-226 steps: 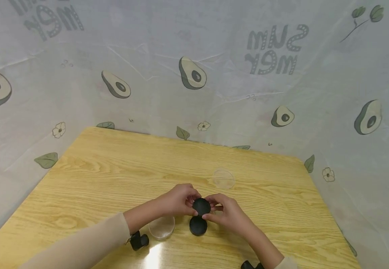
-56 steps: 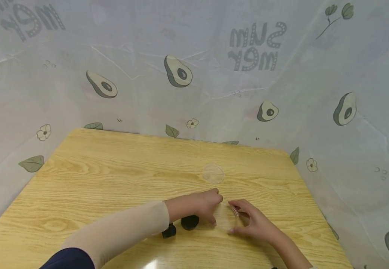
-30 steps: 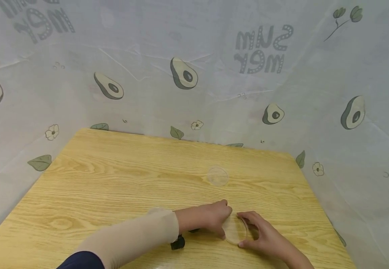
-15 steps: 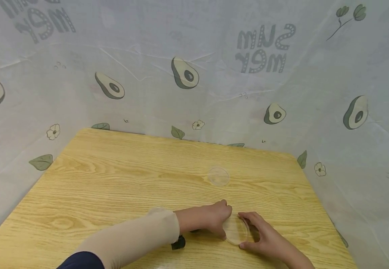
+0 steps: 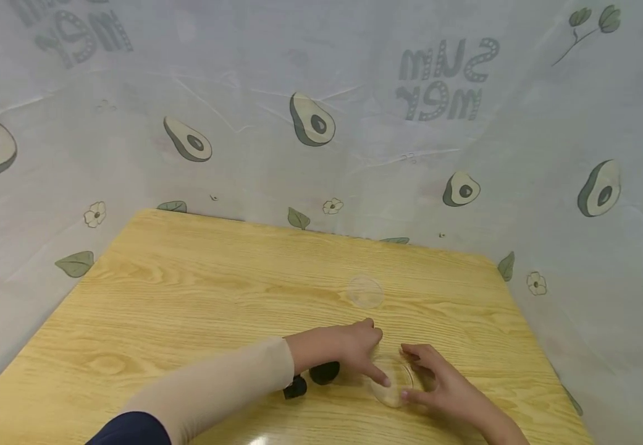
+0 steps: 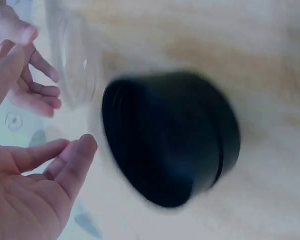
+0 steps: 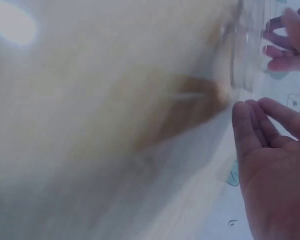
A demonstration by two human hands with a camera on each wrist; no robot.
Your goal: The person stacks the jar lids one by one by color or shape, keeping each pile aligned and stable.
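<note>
A clear round dish (image 5: 392,392) sits on the wooden table between the two hands. My left hand (image 5: 357,349) is at its left side, the thumb over the near part of the dish; the left wrist view shows these fingers (image 6: 77,162) extended and apart from the dish. My right hand (image 5: 446,383) is at the right rim, thumb and fingers spread around that side. Fingertips of this hand (image 7: 247,117) look just clear of the dish in the right wrist view. A black round cup-shaped piece (image 6: 190,135) with a seam around it stands beside my left forearm, partly hidden in the head view.
Farther back on the table lies a flat clear disc (image 5: 364,292). A small black device (image 5: 296,387) is at my left wrist. A printed sheet (image 5: 243,167) with avocados hangs behind and beside the wooden table (image 5: 188,278).
Earlier both hands held a black round piece over another; then they gripped the clear dish, now farther right than before. In the last half second, the fingers have loosened and drawn off its rim.
</note>
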